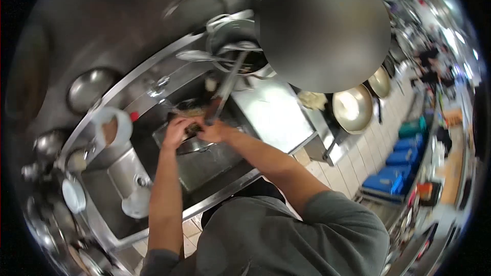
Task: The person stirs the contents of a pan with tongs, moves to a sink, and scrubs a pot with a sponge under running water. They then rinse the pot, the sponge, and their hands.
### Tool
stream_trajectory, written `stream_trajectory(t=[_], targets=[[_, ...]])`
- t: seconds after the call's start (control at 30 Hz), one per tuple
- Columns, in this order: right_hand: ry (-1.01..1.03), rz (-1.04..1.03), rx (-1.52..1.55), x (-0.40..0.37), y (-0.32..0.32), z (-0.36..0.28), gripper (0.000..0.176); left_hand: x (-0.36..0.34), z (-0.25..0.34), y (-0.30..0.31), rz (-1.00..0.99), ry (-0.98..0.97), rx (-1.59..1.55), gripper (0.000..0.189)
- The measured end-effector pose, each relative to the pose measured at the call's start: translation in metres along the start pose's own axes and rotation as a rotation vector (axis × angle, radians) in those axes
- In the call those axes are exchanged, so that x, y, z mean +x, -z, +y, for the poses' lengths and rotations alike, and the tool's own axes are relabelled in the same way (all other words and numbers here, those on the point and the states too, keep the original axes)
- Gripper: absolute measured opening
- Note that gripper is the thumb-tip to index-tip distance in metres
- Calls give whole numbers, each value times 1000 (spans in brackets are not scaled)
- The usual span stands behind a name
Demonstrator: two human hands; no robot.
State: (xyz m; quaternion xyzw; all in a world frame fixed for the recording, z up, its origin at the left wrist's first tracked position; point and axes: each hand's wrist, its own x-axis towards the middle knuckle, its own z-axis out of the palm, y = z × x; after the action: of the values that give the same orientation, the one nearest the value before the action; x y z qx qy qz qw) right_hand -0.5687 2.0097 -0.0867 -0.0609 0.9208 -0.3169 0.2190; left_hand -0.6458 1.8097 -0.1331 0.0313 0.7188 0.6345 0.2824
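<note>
Both of my hands are over the dark basin of a sink [217, 166], close together. My left hand [176, 132] has its fingers curled in at one side of a small dark, mottled piece [193, 129]. From the other side my right hand [216, 131] closes in on it, fingers bent. Blur hides what the piece is. A long grey metal bar [228, 86] slants down from the back and ends right by my right hand. Just below the hands lies a shiny metal rim [192, 145], partly covered by them.
A second basin [128, 171] on the left holds a white container [137, 203]. A white tub [113, 127] stands behind it. At the back is a large pot [225, 38]; right of the sink are a metal counter [273, 110] and a wide pan [353, 108]. Blue bins [383, 180] stand farther right.
</note>
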Motion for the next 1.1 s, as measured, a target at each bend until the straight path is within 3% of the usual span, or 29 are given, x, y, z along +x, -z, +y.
stream_trajectory(t=[0.07, 0.13, 0.17, 0.27, 0.33, 0.37, 0.4, 0.47, 0.5, 0.53, 0.6, 0.63, 0.7, 0.73, 0.8, 0.9, 1.03, 1.1], targets=[[70, 55, -217, -6, -9, 11, 66, 16, -7, -11, 61, -8, -210, 18], [77, 114, -422, 0, -24, 23, 64, 39, -16, -17, 158, -23, 97, 21], [94, 102, -425, 4, -29, 25, 64, 39, -6, -29, 177, -18, 90, 21], [-43, 20, -203, 12, -37, 22, 52, 31, 21, -40, 358, 39, -138, 23], [-217, 379, 148, 10, -37, 4, 40, 20, 16, -28, 464, -32, 331, 27], [-410, 506, 299, 31, -63, 21, 36, 14, 12, -17, 525, 62, 487, 34], [-398, 489, 298, 35, -63, 22, 36, 16, -15, -3, 543, 74, 485, 34], [-185, 687, 697, 27, -53, 34, 28, 20, -98, 21, 783, -215, 408, 45], [-227, 614, 935, 15, -39, 33, 20, 9, -114, 27, 737, -82, 389, 55], [-272, 533, 1167, -3, -16, 23, 15, -9, -120, 26, 753, -73, 380, 55], [-311, 394, 1563, -35, 28, -4, 15, -35, -115, 22, 433, 205, 506, 65], [-342, 385, 1650, -46, 37, -11, 19, -38, -114, 20, 441, 211, 494, 65], [-325, 357, 1732, -70, 51, -28, 6, -40, -107, 17, 298, 415, 436, 74], [-309, 329, 1759, -78, 53, -30, 7, -44, -103, 19, 300, 414, 425, 74], [-292, 302, 1763, -95, 62, -39, 7, -62, -85, 24, 57, 353, -378, 73], [-304, 263, 1868, -103, 78, -40, 9, -83, -65, 30, 182, 478, -494, 65], [-351, 165, 2019, -104, 82, -24, 12, -107, -63, 61, 130, 492, -161, 58], [-404, 102, 2069, -106, 68, -23, 10, -138, -10, 64, 131, 606, 165, 55]])
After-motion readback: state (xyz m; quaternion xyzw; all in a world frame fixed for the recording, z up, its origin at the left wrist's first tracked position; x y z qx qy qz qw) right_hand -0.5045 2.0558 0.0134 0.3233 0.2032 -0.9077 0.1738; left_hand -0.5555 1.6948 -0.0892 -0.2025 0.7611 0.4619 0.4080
